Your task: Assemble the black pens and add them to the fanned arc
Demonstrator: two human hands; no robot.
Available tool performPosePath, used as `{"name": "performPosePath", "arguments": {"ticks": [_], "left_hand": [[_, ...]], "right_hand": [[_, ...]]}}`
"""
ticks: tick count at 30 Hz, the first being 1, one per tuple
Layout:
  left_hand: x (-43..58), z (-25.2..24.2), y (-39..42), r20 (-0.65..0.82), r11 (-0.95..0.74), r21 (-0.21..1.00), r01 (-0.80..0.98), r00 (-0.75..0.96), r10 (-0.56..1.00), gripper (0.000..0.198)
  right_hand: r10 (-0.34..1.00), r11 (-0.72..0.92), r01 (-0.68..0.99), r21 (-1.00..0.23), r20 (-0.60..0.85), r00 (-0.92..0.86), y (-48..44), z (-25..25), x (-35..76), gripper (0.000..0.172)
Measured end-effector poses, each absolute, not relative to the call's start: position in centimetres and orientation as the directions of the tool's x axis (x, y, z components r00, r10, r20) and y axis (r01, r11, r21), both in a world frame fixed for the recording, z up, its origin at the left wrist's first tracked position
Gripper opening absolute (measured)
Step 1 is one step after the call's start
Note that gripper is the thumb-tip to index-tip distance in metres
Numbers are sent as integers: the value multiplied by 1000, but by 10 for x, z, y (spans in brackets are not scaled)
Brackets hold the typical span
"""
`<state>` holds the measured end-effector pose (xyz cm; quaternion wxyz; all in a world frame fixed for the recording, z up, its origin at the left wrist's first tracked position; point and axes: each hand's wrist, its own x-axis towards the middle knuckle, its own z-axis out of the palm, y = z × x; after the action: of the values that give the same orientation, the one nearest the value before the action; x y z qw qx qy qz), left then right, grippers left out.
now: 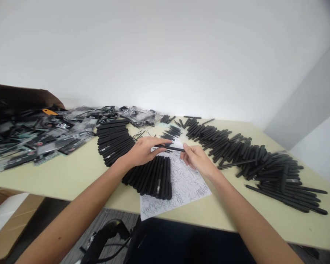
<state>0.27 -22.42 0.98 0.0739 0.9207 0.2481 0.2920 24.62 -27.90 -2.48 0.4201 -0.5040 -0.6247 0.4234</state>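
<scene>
Both hands hold one slim black pen (173, 147) level above a scribbled sheet of paper (187, 187). My left hand (144, 151) pinches its left end between thumb and fingers. At the other end, my right hand (194, 157) grips it with thumb and forefinger, the remaining fingers curled under. Below and left of my left hand, many black pens lie side by side in a curved row (151, 178), covering part of the paper. Beyond the hands sits a small bunch of thin dark pieces (170, 135).
A long loose heap of black pens (253, 157) runs along the right of the pale table (71, 183). Clear plastic packets (63, 135) pile up at the left by a dark box (19, 97). A cardboard box (13, 220) stands below the table's left edge.
</scene>
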Motion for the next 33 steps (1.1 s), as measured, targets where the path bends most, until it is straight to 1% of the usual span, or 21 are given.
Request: {"name": "performPosePath", "arguments": {"ticks": [2, 4, 7, 10, 11, 17, 20, 23, 27, 29, 33], "left_hand": [[-5, 13, -216, 502, -853, 268, 448, 691, 521, 30], [-23, 17, -204, 502, -800, 275, 534, 630, 593, 32], [-70, 25, -177, 479, -638, 292, 712, 468, 742, 36], [-127, 30, -148, 447, -460, 238, 856, 324, 834, 43], [-143, 32, -141, 444, -431, 227, 873, 301, 844, 46], [-199, 25, -119, 463, -333, 216, 918, 204, 863, 73], [-208, 17, -113, 440, -322, 198, 926, 209, 873, 83], [-213, 9, -105, 426, -327, 169, 930, 230, 875, 88], [-220, 2, -92, 468, -321, 138, 937, 225, 855, 93], [-224, 0, -85, 485, -320, 127, 939, 223, 846, 95], [-229, -3, -76, 520, -300, 97, 949, 209, 828, 97]], "right_hand": [[989, 144, 250, -957, 129, -76, -276, -27, 248, 58], [987, 161, 242, -957, 154, -45, -274, -28, 250, 54], [983, 184, 260, -948, 177, -53, -274, -28, 251, 52], [979, 201, 302, -932, 187, -77, -277, -27, 249, 51], [978, 205, 319, -925, 187, -86, -277, -26, 248, 51], [975, 219, 414, -884, 178, -134, -278, -28, 247, 49], [976, 216, 449, -867, 174, -133, -277, -29, 250, 49], [975, 218, 488, -845, 173, -137, -277, -30, 250, 48], [973, 229, 516, -825, 179, -146, -275, -34, 250, 48], [974, 224, 506, -833, 169, -153, -272, -37, 250, 50], [981, 170, 427, -888, 112, -158, -266, -42, 252, 50]]}}
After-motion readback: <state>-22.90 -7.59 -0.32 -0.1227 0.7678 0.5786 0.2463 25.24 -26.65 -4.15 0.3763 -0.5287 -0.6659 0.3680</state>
